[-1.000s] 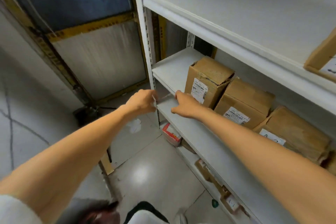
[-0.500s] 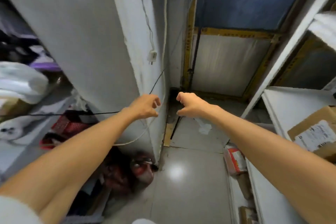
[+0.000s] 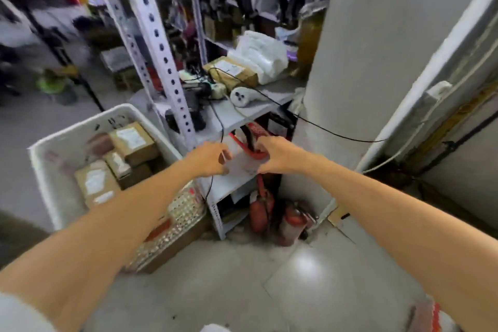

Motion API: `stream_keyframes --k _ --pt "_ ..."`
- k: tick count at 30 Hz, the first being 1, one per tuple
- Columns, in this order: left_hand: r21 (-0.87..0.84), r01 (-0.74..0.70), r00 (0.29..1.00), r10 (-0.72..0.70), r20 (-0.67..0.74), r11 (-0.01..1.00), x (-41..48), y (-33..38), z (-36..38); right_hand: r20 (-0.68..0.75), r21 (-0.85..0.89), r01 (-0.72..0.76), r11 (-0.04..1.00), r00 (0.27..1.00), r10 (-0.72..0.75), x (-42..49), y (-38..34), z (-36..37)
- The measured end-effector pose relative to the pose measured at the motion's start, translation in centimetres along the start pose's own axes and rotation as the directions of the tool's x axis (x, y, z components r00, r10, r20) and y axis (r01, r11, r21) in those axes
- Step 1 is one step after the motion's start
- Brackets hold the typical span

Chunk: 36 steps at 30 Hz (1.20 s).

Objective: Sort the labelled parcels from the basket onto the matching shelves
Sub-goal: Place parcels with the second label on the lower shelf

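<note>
The parcels are brown cardboard boxes with white labels, and they lie in the white basket (image 3: 54,170) at the left, which stands on the floor (image 3: 242,291). The biggest parcel (image 3: 133,140) is at the far side of the basket, a small parcel (image 3: 117,164) lies just beside it, and another parcel (image 3: 94,183) is nearer to the person. The text on the labels is too blurred to read.

Both bare arms stretch forward, to the right of the basket and not above it. The left hand (image 3: 208,159) and the right hand (image 3: 277,155) are near each other, in front of a low gray shelf (image 3: 234,116). The grip of each hand is loose, the fingers are lightly curled, and nothing is seen inside either of them.

On the top of this shelf lie a white power strip (image 3: 242,94), a black cable (image 3: 323,129), one more brown box (image 3: 231,73) and white plastic bags (image 3: 264,54). A white perforated post (image 3: 159,62) rises between the basket and the shelf. Two red fire extinguishers (image 3: 260,213) stand on the floor beside the shelf, next to a wide white pillar (image 3: 363,62).
</note>
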State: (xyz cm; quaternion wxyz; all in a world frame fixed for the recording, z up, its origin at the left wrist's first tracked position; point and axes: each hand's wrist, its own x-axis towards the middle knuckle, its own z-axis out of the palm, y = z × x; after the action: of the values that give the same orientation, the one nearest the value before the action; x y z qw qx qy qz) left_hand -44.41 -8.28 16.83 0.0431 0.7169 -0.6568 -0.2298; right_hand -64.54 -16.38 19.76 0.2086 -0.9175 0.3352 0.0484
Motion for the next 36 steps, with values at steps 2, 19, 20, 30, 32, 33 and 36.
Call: stream_keyframes --k 2,19,20,30,32,33,36 --pt "-0.038 0.077 0.996 -0.079 -0.046 0.996 -4.2 -4.0 -0.5 0.06 -0.01 0.083 0.997 0.995 -0.082 2.2 -4.8 1.2" --pt "-0.219 0.569 0.782 -0.604 -0.153 0.793 -24.2 -25.8 -2.6 0.303 -0.22 0.555 0.802 0.821 -0.485 17.4 -30.4 9.0" --pt "-0.225 0.578 0.776 -0.613 -0.145 0.785 -24.1 -26.4 -2.7 0.296 -0.212 0.574 0.791 0.809 -0.508 18.4 -31.1 9.0" --pt "-0.188 0.653 0.729 -0.676 -0.108 0.734 -19.4 -35.7 -8.0 0.304 -0.13 0.628 0.767 0.762 -0.572 31.4 -36.8 10.7" --pt "-0.184 0.658 0.726 -0.68 -0.104 0.73 -17.5 -37.7 -9.5 0.323 -0.145 0.64 0.754 0.751 -0.576 33.9 -37.4 10.4" --pt "-0.191 0.659 0.724 -0.682 -0.104 0.728 -16.5 -38.7 -10.1 0.34 -0.162 0.647 0.745 0.745 -0.574 35.4 -37.6 10.5" --pt "-0.209 0.654 0.726 -0.681 -0.097 0.727 -13.7 -41.5 -11.3 0.389 -0.182 0.658 0.731 0.731 -0.561 39.7 -38.4 10.7"
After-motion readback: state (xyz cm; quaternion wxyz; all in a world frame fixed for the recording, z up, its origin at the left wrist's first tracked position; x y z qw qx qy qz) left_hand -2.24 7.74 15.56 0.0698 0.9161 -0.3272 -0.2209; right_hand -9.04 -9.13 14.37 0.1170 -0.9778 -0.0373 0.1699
